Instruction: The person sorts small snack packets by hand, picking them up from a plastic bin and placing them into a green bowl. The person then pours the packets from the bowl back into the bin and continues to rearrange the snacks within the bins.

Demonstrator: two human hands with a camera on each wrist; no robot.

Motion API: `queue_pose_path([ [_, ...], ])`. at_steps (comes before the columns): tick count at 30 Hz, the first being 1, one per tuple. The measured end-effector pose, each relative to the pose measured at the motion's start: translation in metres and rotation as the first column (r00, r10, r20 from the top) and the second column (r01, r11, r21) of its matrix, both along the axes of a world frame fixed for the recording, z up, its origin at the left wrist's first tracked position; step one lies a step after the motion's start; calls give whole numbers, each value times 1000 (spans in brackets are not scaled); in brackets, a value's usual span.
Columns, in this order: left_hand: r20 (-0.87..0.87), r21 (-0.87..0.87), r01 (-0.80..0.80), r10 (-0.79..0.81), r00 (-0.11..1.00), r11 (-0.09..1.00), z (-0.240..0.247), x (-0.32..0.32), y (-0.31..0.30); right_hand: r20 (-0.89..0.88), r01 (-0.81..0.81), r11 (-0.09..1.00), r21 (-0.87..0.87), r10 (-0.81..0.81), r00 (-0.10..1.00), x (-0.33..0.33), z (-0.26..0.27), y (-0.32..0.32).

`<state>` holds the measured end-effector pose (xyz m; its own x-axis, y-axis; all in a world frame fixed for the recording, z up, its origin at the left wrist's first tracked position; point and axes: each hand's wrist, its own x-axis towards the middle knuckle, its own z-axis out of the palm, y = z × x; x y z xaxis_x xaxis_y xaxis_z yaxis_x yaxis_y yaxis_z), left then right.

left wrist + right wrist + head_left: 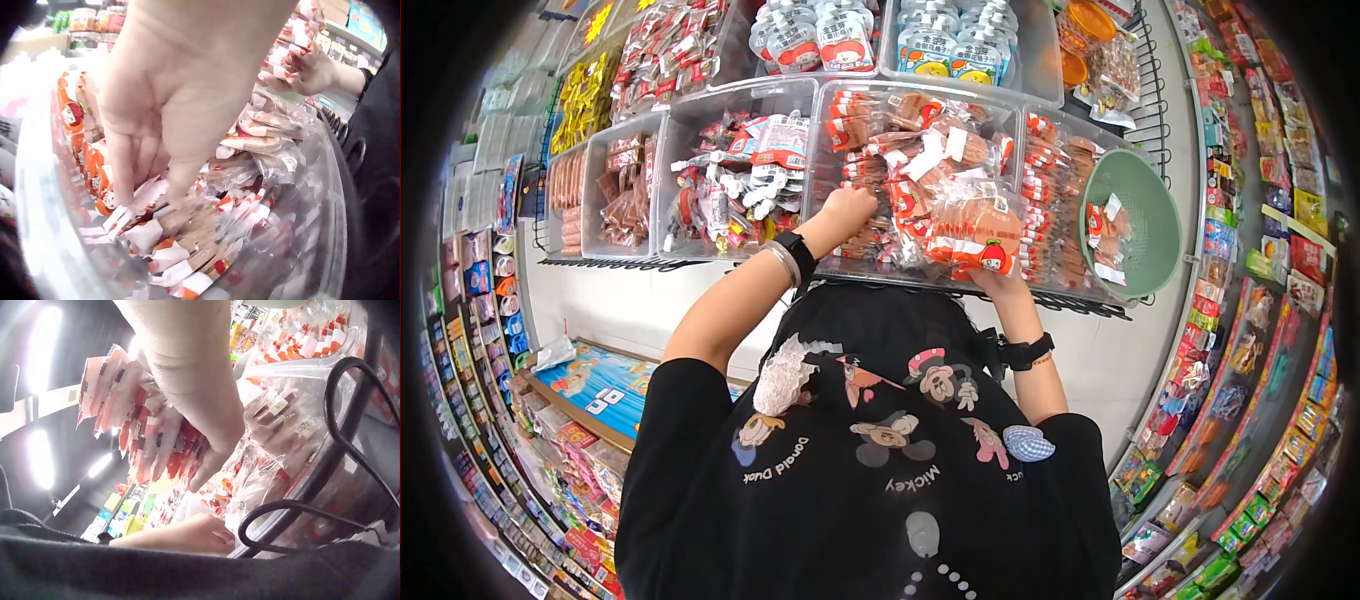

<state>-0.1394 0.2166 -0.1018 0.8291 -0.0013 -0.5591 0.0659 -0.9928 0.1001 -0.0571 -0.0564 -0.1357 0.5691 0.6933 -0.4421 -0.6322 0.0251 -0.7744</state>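
My right hand (998,284) grips a stack of flat snack packets (975,228) with brown contents and red-and-white ends, raised over the front of a clear plastic bin (816,150). In the right wrist view the packets fan out beyond the fingers of the right hand (215,440). My left hand (850,208) reaches down into the same bin. Seen in the left wrist view, thumb and fingers of the left hand (169,106) pinch the upper edge of similar packets (150,197) standing in a row. More packets lie loose and overlapping around it.
Right of the bin, a green plastic basket (1150,225) holding a few packets rests over another packet-filled bin (1055,200). To the left, a bin of mixed wrapped sweets (745,180) adjoins. Drink pouches (950,45) stand behind. A black wire rack edge (1090,303) runs along the front.
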Motion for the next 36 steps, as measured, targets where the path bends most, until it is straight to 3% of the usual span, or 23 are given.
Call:
queue_pose_path([
  [2, 152, -22, 68, -64, 986, 997, -18, -2, 6, 176, -4, 997, -72, 16, 984, 1, -22, -5],
  [3, 150, -22, 69, -65, 987, 997, -20, 0, 10, 175, -3, 997, -72, 16, 984, 1, -25, -5],
  [6, 189, -143, 83, -55, 980, 986, -22, -2, 19, 114, 34, 999, -37, -29, 993, -1, -24, -4],
  [8, 235, -242, -48, 107, 966, 969, -22, -6, 20, -20, 45, 998, 31, -45, 999, -3, -12, 0],
  [12, 74, -65, -138, 142, 987, 988, -2, 2, 6, -5, 62, 995, 73, -62, 998, -4, -19, -4],
  [14, -39, 9, -89, 89, 995, 996, 10, 7, 3, 286, -26, 993, -115, 59, 956, -5, -45, -15],
  [15, -39, 9, -87, 87, 995, 996, 9, 8, 4, 286, -24, 993, -115, 57, 956, -5, -39, -14],
  [17, 9, 28, -49, 49, 999, 998, 9, 6, 6, 128, 29, 996, -89, -17, 992, -7, -16, -7],
  [21, 136, -36, -75, 79, 988, 997, -9, 2, 12, 167, 22, 999, -39, -15, 986, -5, -9, -5],
  [23, 136, -32, -48, 52, 989, 998, -20, 5, 16, 3, 67, 997, -47, -67, 998, -5, 17, 1],
  [24, 136, -31, -48, 51, 989, 998, -19, 6, 17, 3, 68, 997, -46, -68, 998, -6, 7, -2],
  [26, 95, -93, -19, 28, 995, 996, -14, 9, 20, 182, 38, 996, -76, -23, 983, -6, -21, -9],
  [27, 95, -91, -19, 27, 995, 996, -16, 9, 22, 182, 38, 997, -74, -24, 983, -6, -14, -8],
  [29, 129, -172, -65, 88, 988, 983, -24, 7, 25, 187, -9, 966, -257, 59, 980, -8, 28, -2],
  [30, 127, -172, -63, 86, 988, 983, -30, 7, 25, 186, -8, 966, -258, 57, 981, -9, 62, 5],
  [32, 124, -212, -96, 124, 985, 973, -39, 9, 26, 266, -48, 907, -419, 173, 948, -11, 120, 17],
  [36, 4, -69, -100, 101, 995, 993, -4, 18, 1, 405, -67, 894, -444, 267, 874, -10, 98, 9],
])
